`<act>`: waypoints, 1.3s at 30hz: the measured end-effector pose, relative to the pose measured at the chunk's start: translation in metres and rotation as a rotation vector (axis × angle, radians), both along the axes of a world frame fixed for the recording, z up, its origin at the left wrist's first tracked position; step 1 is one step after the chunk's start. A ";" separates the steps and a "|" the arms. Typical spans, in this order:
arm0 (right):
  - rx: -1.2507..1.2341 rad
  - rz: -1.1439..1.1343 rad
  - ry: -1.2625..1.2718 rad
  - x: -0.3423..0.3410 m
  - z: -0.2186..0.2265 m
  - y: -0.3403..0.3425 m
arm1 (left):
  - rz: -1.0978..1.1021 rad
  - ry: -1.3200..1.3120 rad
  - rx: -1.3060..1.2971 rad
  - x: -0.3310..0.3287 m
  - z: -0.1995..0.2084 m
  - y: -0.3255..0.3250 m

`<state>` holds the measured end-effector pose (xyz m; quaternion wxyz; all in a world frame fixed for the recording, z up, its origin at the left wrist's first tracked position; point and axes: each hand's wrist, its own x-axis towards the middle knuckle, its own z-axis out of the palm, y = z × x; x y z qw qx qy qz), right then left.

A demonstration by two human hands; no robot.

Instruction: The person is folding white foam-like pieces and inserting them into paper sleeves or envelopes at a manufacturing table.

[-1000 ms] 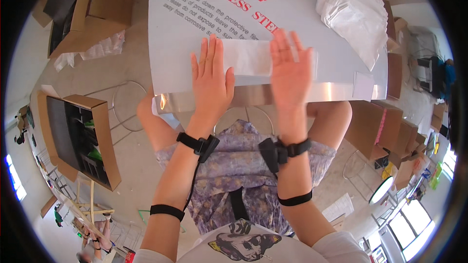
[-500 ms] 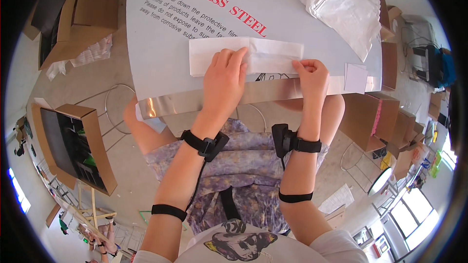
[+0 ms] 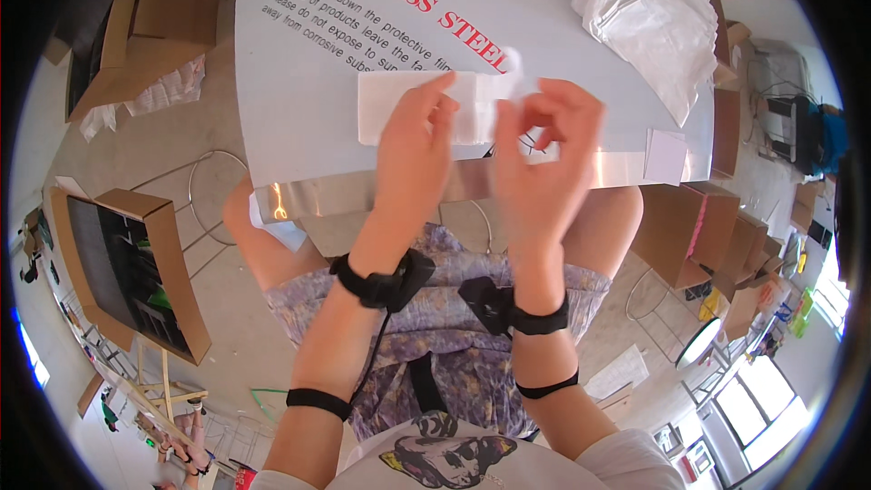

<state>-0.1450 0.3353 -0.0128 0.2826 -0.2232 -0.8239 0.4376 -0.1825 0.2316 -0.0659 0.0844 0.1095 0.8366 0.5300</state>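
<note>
A folded strip of thin white sheet (image 3: pixel 376 111) lies on the table near its front edge, its kind unclear. Over its middle is my left hand (image 3: pixel 415 154), fingers curled together and pressing on it. My right hand (image 3: pixel 553 150) is at the strip's right end, slightly blurred, its thumb and fingers apart. A loose white flap stands up beside the thumb and index finger, partly hidden by the hand.
Film-covered steel tabletop (image 3: pixel 299 118) with a bare metal front edge. A pile of thin white bags (image 3: pixel 649 27) lies at its far right, with small white cards (image 3: pixel 666 156) below. Cardboard boxes (image 3: pixel 177 272) stand on the left and right.
My right hand has moved left, bringing the strip's right end up and over toward the middle, and its pinch has opened. The left hand stays on the strip.
</note>
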 end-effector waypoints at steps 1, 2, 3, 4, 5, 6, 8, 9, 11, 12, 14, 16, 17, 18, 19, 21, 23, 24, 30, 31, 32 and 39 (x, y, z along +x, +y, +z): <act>0.005 -0.006 -0.001 -0.002 -0.004 -0.006 | 0.087 -0.269 0.300 -0.003 0.008 -0.005; 0.064 0.073 -0.003 -0.004 -0.012 -0.011 | 0.080 -0.271 0.305 -0.008 0.015 -0.012; 0.111 0.160 -0.002 -0.007 -0.019 -0.018 | 0.151 -0.434 0.472 -0.014 0.024 -0.024; 0.114 0.156 -0.004 -0.007 -0.022 -0.024 | 0.217 -0.603 0.646 -0.019 0.032 -0.031; 0.164 0.213 -0.017 -0.008 -0.025 -0.029 | 0.242 -0.630 0.690 -0.023 0.038 -0.034; 0.215 0.275 -0.029 -0.009 -0.026 -0.033 | 0.240 -0.632 0.694 -0.025 0.038 -0.037; 0.199 0.336 -0.087 -0.005 -0.024 -0.037 | 0.173 -0.508 0.377 -0.031 0.035 -0.040; 0.141 0.338 -0.090 -0.003 -0.024 -0.039 | 0.217 -0.509 0.419 -0.033 0.032 -0.040; -0.051 0.372 -0.156 0.005 -0.019 -0.036 | 0.227 -0.462 0.309 -0.036 0.027 -0.043; -0.049 0.372 -0.158 0.007 -0.023 -0.032 | 0.237 -0.413 0.198 -0.036 0.025 -0.044; -0.440 0.134 0.088 0.007 -0.034 -0.026 | 0.233 -0.362 0.118 -0.035 0.025 -0.043; -0.636 0.052 0.201 0.002 -0.035 -0.020 | 0.229 -0.311 0.040 -0.034 0.024 -0.043; -0.832 -0.033 0.316 -0.001 -0.036 -0.018 | 0.219 -0.286 -0.009 -0.034 0.024 -0.044; -0.833 -0.033 0.314 -0.005 -0.038 -0.018 | 0.208 -0.260 -0.058 -0.034 0.023 -0.044; -0.875 -0.006 0.346 -0.011 -0.040 -0.019 | 0.210 -0.262 -0.059 -0.034 0.023 -0.044; -0.920 0.020 0.377 -0.020 -0.045 -0.023 | 0.217 -0.247 -0.099 -0.033 0.022 -0.046; -0.929 0.064 0.422 -0.028 -0.050 -0.028 | 0.215 -0.247 -0.137 -0.032 0.023 -0.047; -0.932 0.065 0.423 -0.032 -0.053 -0.029 | 0.212 -0.243 -0.172 -0.032 0.024 -0.047; -0.834 0.043 0.343 -0.036 -0.075 -0.031 | 0.211 -0.181 -0.379 -0.034 0.023 -0.050; -0.851 0.032 0.353 -0.035 -0.076 -0.030 | 0.215 -0.181 -0.382 -0.034 0.022 -0.051; -0.869 0.021 0.363 -0.035 -0.077 -0.030 | 0.222 -0.154 -0.386 -0.033 0.019 -0.052; -0.872 0.047 0.359 -0.033 -0.077 -0.027 | 0.275 -0.126 -0.337 -0.032 0.012 -0.056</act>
